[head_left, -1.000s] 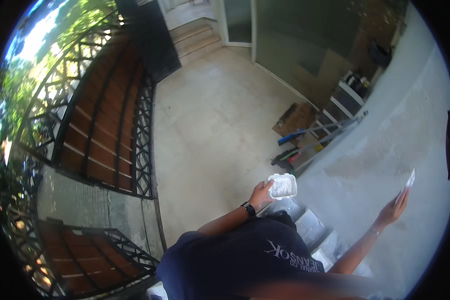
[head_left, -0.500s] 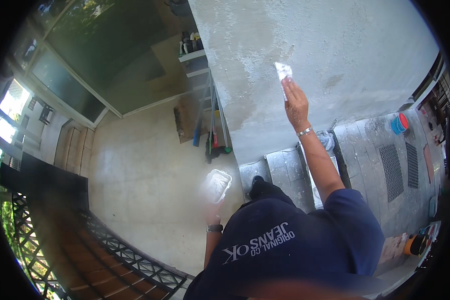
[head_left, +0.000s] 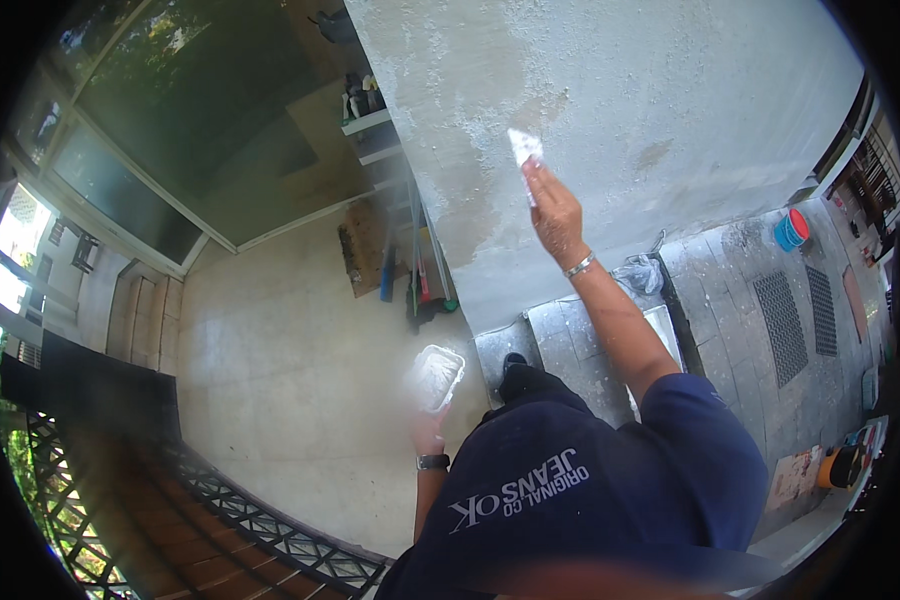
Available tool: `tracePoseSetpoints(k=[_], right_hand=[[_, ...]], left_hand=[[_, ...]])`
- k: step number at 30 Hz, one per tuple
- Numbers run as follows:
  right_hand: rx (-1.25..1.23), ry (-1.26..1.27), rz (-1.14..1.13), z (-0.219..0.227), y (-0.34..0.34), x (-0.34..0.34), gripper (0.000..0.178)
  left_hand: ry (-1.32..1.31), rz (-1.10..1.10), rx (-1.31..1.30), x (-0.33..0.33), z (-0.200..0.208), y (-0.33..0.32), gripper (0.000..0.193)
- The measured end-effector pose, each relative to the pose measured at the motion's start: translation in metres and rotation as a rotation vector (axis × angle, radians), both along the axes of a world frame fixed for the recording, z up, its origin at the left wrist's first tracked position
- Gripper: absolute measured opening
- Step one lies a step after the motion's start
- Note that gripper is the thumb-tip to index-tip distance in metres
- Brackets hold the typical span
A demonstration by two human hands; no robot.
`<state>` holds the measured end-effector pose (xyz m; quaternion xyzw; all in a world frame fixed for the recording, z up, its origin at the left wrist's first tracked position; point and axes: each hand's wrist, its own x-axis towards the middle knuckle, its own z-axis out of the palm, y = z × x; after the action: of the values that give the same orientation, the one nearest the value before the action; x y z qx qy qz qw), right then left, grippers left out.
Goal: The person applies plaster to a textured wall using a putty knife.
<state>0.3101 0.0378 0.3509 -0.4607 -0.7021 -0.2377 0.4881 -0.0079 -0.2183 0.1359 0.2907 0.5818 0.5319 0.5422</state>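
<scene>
A white-smeared putty knife (head_left: 525, 147) is in my right hand (head_left: 558, 215), its flat end up against the rough grey-white wall (head_left: 610, 60). The fingers lie closed along the tool, partly covering it. White plaster-like paste coats its blade. Low at my left side, my left hand (head_left: 428, 432) grips the near edge of a shallow white rectangular tub (head_left: 457, 378). White paste fills the inside of that tub. Haze on the picture blurs the left fingers. Bare, darker patches and flaking paint show on the wall around the knife.
Broom and mop handles (head_left: 417, 240) lean by the wall's left corner, below a shelf (head_left: 368, 122) with bottles. A blue bucket with red (head_left: 792, 230), floor mats (head_left: 780, 328) and a bundled plastic bag (head_left: 638, 275) lie right. Steps (head_left: 560, 330) are near my foot.
My right hand and the putty knife have moved left along the wall. The view has shifted slightly, while my left hand still holds the tub at my side.
</scene>
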Motion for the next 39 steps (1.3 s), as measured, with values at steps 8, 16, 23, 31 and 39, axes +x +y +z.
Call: tracePoseSetpoints(k=[8, 16, 23, 31, 39], right_hand=[[0.018, -0.053, -0.084, -0.006, 0.051, 0.007, 0.045], [-0.358, 0.224, 0.470, 0.004, 0.014, 0.038, 0.038], [-0.228, 0.394, 0.261, 0.071, 0.082, 0.146, 0.022], [0.067, 0.399, 0.170, 0.081, 0.031, 0.167, 0.024], [-0.001, -0.086, -0.093, 0.007, 0.047, 0.071, 0.050]], left_hand=[[0.032, -0.009, 0.025, -0.003, -0.006, 0.001, 0.059], [-0.388, 0.233, -0.106, 0.007, 0.022, 0.007, 0.059], [-0.046, -0.017, 0.002, 0.009, 0.029, 0.001, 0.057], [-0.292, 0.148, -0.012, 0.014, 0.021, 0.002, 0.057], [-0.028, 0.001, 0.074, 0.015, -0.015, 0.009, 0.055]])
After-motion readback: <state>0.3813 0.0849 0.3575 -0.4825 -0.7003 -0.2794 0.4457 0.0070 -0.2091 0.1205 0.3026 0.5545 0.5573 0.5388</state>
